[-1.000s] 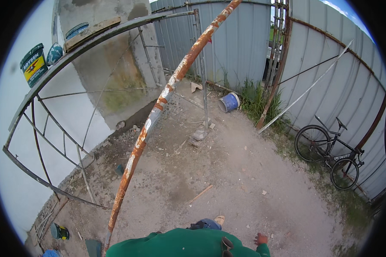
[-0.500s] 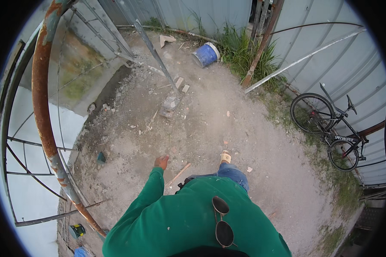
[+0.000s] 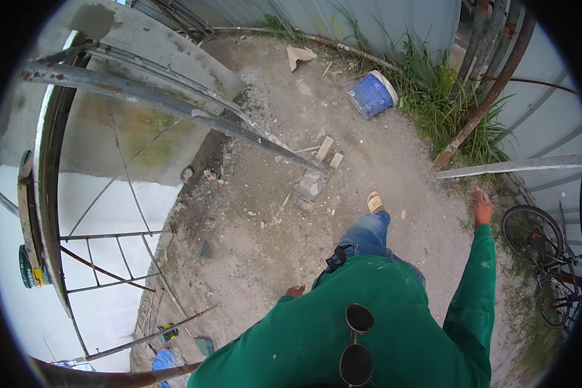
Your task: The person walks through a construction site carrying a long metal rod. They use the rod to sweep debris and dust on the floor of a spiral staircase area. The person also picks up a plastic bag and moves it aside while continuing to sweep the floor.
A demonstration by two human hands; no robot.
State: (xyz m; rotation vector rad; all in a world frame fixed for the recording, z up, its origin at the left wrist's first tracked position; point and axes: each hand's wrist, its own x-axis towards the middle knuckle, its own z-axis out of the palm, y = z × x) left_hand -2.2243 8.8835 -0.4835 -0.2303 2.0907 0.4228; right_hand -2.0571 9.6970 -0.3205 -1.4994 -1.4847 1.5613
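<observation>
My right hand swings out ahead on the right, its fingers loosely parted and nothing in them. It passes in front of the pale slanted bar and the grass by the fence, touching neither. My left hand hangs low beside my hip, partly covered by the green sleeve; its fingers are too hidden to read. One foot in a tan shoe is stepping forward on the dusty ground. Dark sunglasses hang on the front of my green shirt.
A scaffold frame with a grey pole stands on the left. Wood blocks and rubble lie near the pole's foot. A blue bucket lies on its side ahead. At right, a black bicycle leans by the metal fence.
I have walked forward, and the bucket, pole and bicycle have shifted in view. My right arm has swung forward into sight; my left hand has dropped back toward my hip.
</observation>
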